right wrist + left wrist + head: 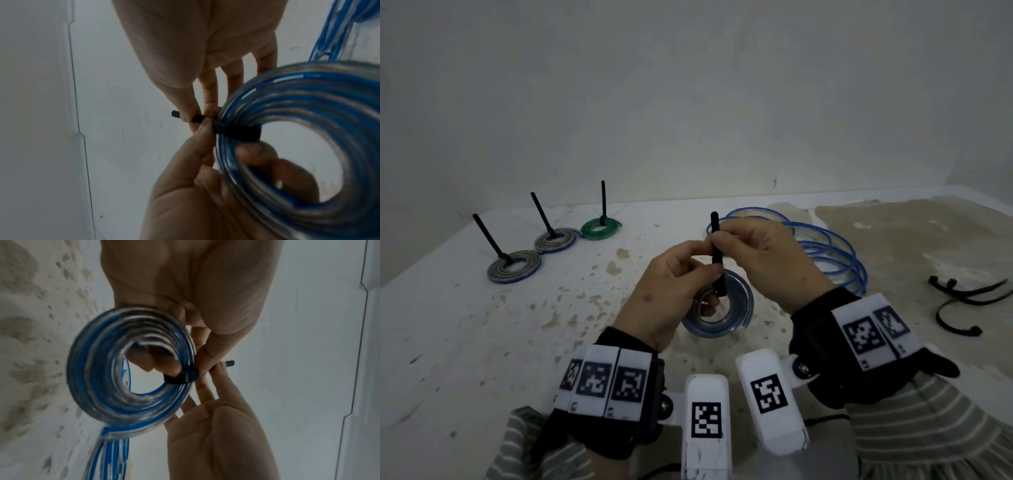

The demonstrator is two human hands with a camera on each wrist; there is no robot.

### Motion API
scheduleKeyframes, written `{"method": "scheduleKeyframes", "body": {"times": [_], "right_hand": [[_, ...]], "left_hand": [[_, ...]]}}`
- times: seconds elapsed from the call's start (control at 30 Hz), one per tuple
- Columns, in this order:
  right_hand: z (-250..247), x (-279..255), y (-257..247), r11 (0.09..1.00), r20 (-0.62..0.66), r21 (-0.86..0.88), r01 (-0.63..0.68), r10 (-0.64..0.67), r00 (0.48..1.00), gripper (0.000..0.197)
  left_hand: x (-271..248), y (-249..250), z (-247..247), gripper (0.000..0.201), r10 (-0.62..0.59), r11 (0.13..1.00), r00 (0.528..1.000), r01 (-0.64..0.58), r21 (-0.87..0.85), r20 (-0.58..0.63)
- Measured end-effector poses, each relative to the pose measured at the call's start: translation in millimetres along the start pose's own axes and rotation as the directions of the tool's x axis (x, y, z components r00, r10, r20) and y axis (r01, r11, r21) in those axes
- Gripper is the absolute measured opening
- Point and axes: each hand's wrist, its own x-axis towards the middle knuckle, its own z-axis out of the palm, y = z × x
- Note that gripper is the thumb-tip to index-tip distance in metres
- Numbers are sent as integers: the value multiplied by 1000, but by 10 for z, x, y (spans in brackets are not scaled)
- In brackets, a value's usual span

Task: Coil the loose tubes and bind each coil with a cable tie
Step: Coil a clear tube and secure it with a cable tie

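Observation:
A flat coil of clear-and-blue tube (726,320) is held above the stained white table (482,325). My left hand (698,274) grips the coil at its rim, fingers through its hole (162,365). A black cable tie (717,260) is wrapped across the coil's windings (236,131), and its tail points up. My right hand (726,236) pinches that tail between thumb and forefinger (191,113), just outside the coil's rim. The tail's tip (230,363) pokes out past the fingers. The tie's head sits at the coil's rim (190,377).
Three bound coils lie at the back left, two grey-blue (514,267) (554,241) and one green (599,228), each with an upright tie tail. Loose blue tube (825,253) lies in wide loops behind my right hand. Spare black cable ties (969,291) lie at the right.

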Motion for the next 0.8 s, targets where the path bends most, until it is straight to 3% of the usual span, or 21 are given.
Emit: {"method": "scheduleKeyframes", "body": {"times": [0.2, 0.4, 0.57, 0.8], "right_hand": [[25, 68, -72, 978, 22, 168, -125, 123, 992, 23], [46, 206, -95, 907, -33, 306, -289, 313, 949, 26], [90, 297, -192, 829, -6, 364, -424, 457, 889, 25], [153, 365, -351, 865, 44, 274, -421, 426, 904, 23]], "left_hand": [[59, -33, 31, 17, -70, 996, 997, 68, -53, -40], [57, -44, 53, 17, -201, 977, 979, 201, -68, 16], [86, -40, 64, 13, -167, 985, 985, 164, -59, -50], [74, 41, 54, 4, -91, 993, 990, 82, -81, -105]]}}
